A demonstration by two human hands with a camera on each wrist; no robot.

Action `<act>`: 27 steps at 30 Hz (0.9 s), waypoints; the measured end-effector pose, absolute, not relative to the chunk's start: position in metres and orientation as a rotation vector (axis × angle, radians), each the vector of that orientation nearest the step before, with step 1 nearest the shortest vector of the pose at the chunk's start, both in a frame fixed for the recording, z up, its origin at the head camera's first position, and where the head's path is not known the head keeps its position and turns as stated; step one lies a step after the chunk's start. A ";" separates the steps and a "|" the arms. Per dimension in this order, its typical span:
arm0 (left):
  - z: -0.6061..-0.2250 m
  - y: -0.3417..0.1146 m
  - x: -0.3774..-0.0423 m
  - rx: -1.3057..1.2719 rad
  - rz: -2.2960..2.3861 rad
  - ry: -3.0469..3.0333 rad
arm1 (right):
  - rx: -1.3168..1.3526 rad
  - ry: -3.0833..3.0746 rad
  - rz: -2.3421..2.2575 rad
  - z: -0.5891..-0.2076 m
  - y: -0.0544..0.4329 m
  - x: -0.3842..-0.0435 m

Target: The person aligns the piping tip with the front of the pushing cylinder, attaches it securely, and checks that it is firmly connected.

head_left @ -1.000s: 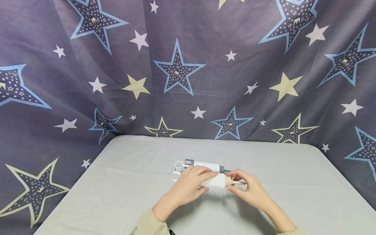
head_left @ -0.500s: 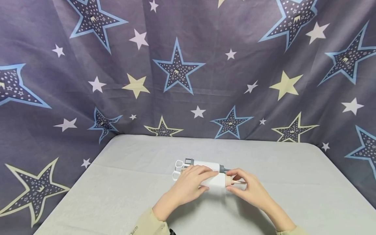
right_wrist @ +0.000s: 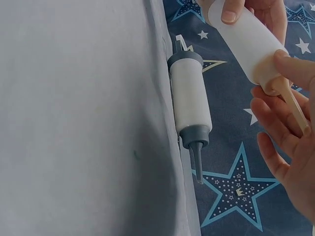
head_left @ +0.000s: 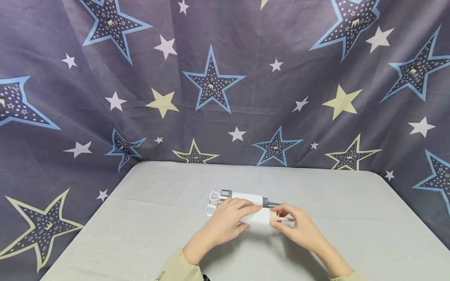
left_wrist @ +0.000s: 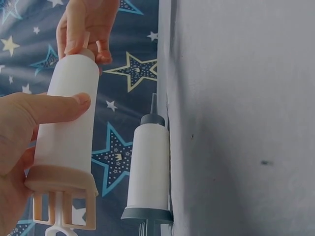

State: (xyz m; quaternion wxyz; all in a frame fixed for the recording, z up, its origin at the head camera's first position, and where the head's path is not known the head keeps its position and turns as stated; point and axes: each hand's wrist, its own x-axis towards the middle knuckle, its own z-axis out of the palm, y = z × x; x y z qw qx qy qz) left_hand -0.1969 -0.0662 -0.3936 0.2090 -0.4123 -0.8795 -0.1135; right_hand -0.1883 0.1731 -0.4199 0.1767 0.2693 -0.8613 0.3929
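A large plastic syringe point(head_left: 261, 216) with a white barrel, beige end collars and a beige nozzle lies crosswise in front of me. My left hand point(head_left: 228, 219) grips its barrel, thumb on the near side. At the other end my right hand point(head_left: 299, 227) pinches the beige nozzle collar point(right_wrist: 269, 81) between thumb and fingers, and the thin nozzle point(right_wrist: 293, 103) runs into the palm side. The beige finger-grip frame point(left_wrist: 61, 179) and white plunger stick out below the left hand in the left wrist view. Just behind lies a second syringe point(head_left: 247, 198) with grey ends, parallel to it.
Both syringes are over a table point(head_left: 158, 226) covered in pale grey cloth. A dark curtain point(head_left: 246, 97) printed with stars hangs right behind the table's far edge and along its sides.
The right hand's fingers have shifted slightly on the nozzle collar, showing more of the grey nozzle behind. The left hand and both syringes stay in place.
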 end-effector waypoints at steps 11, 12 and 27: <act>-0.394 -0.065 -0.196 -1.150 -0.258 -2.373 | 0.738 -2.446 1.115 -0.419 0.172 -0.187; -0.394 -0.065 -0.196 -1.148 -0.255 -2.372 | 0.734 -2.449 1.117 -0.419 0.172 -0.187; -0.396 -0.064 -0.197 -1.125 -0.259 -2.434 | 0.788 -2.505 1.147 -0.424 0.172 -0.190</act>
